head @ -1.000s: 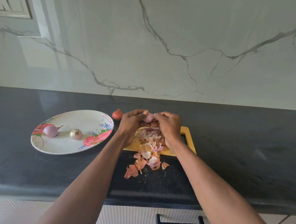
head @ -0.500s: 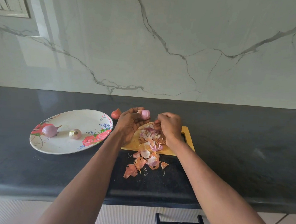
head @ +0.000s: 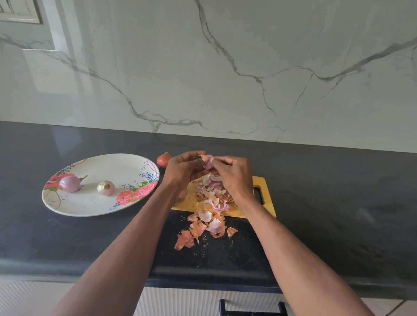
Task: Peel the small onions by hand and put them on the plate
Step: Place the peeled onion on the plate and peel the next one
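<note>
Onions: 4 total. 2 peeled on plate (head: pixel 84 207): purple one (head: pixel 70 184), pale one (head: pixel 106 188). 1 unpeeled (head: pixel 163 159) on table behind plate. 1 in the fingers (head: pixel 207 163). 1 plate, 1 cutting board (head: pixel 268 204), 1 heap of peels (head: pixel 209 213), too many to count.

Wooden cutting board (head: pixel 269 204) on black counter (head: pixel 345 201); marble backsplash (head: pixel 256 63); switch plate (head: pixel 15 4); drawer handle (head: pixel 254 310).

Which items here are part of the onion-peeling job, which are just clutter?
In play: onion in hand, left hand, right hand, floral plate, two peeled onions, unpeeled onion.

Lying about: cutting board, peel pile, wall switch, drawer handle.
</note>
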